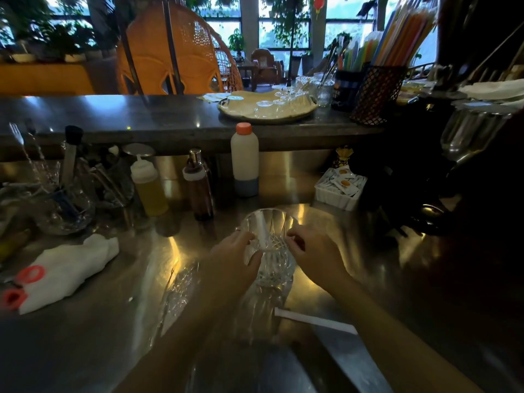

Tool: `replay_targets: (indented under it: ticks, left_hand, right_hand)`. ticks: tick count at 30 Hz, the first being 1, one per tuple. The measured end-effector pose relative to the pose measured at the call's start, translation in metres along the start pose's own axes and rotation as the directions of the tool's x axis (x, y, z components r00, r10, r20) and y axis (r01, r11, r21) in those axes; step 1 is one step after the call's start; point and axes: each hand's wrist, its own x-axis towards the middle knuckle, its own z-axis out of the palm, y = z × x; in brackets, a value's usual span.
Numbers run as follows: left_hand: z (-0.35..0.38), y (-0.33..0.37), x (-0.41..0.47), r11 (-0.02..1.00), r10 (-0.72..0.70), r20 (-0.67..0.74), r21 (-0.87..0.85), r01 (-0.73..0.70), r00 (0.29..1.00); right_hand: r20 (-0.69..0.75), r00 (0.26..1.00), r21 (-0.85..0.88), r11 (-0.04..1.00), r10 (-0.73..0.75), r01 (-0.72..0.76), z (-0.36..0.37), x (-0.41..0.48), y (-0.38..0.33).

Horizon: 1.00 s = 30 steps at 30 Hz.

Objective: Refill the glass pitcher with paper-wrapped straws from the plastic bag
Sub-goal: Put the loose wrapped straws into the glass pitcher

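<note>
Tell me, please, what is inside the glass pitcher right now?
One paper-wrapped straw stands in the glass pitcher, between the left hand and right hand. The cut glass and hands hide its lower part.

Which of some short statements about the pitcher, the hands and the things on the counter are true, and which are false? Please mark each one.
1. Both hands are at the glass pitcher. True: the left hand and the right hand are on its rim and sides.
2. The pitcher is packed full of straws. False: it looks almost empty.
3. One paper-wrapped straw lies on the counter near the right forearm. True.
4. The white bottle has a blue cap. False: its cap is orange.
5. The pitcher lies on its side. False: it stands upright.
</note>
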Motion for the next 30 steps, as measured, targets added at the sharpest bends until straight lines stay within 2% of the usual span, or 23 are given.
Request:
replay_targets:
  ticks: [6, 9, 14, 18, 26, 30]
  left_hand:
    - [0.018, -0.020, -0.057, 0.999, -0.043, 0.020, 0.010, 0.042, 0.999]
    - [0.033, -0.032, -0.078, 0.992, -0.057, 0.106, 0.119, 0.045, 0.993]
    - [0.055, -0.051, -0.102, 0.974, -0.150, 0.175, 0.193, 0.116, 0.973]
    - [0.065, -0.058, -0.113, 0.946, -0.199, 0.211, 0.295, 0.132, 0.957]
    - [0.072, -0.065, -0.111, 0.938, -0.220, 0.242, 0.320, 0.136, 0.945]
    - [0.073, -0.068, -0.112, 0.936, -0.218, 0.255, 0.327, 0.129, 0.942]
  right_hand:
    - [-0.030, 0.999, -0.019, 0.999, 0.032, -0.033, 0.020, -0.056, 0.031]
    - [0.078, 0.997, -0.104, 0.995, 0.003, 0.005, 0.033, -0.077, 0.049]
    - [0.274, 0.962, -0.252, 0.966, 0.014, 0.058, 0.043, -0.097, 0.064]
    - [0.351, 0.936, -0.305, 0.949, 0.041, 0.073, 0.039, -0.098, 0.059]
    - [0.464, 0.865, -0.452, 0.891, 0.191, 0.046, 0.028, -0.086, 0.051]
    - [0.557, 0.794, -0.342, 0.938, 0.245, -0.051, 0.005, -0.067, 0.034]
